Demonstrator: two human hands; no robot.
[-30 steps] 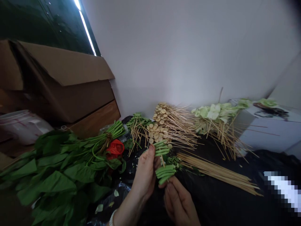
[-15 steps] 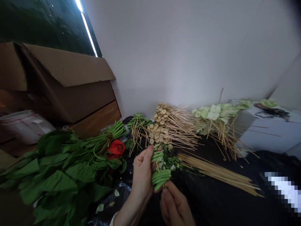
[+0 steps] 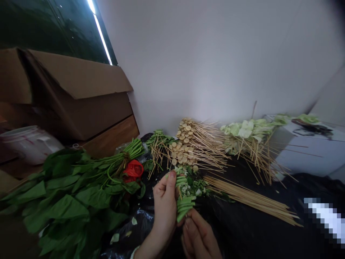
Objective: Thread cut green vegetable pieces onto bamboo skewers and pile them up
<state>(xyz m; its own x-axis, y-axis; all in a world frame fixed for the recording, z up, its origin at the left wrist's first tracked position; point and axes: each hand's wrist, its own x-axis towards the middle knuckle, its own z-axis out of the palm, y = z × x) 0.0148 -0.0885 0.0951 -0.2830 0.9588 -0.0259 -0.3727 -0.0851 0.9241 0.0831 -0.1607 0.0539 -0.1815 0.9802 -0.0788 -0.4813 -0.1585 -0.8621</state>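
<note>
My left hand (image 3: 165,203) is closed around a skewer of cut green stem pieces (image 3: 185,205), its thumb upright along the upper group of pieces. The pieces lie side by side in two groups, and a short bit of thin wooden stick shows between them. Just below, my right hand (image 3: 201,232) pinches the lower end of the same skewer; its fingertips partly hide what they grip. Behind the hands lies a heap of chopped green and white bits (image 3: 198,187).
Leafy greens (image 3: 67,201) fill the left beside a red bag (image 3: 134,170). Skewered round pale slices (image 3: 183,153) and cabbage skewers (image 3: 245,129) lie along the wall. Bare sticks (image 3: 253,198) rest on black plastic at right. A cardboard box (image 3: 88,115) stands back left.
The green stem pieces have tilted and shifted slightly as both hands moved a little. My left hand has dropped slightly and moved right. Both hands keep their hold.
</note>
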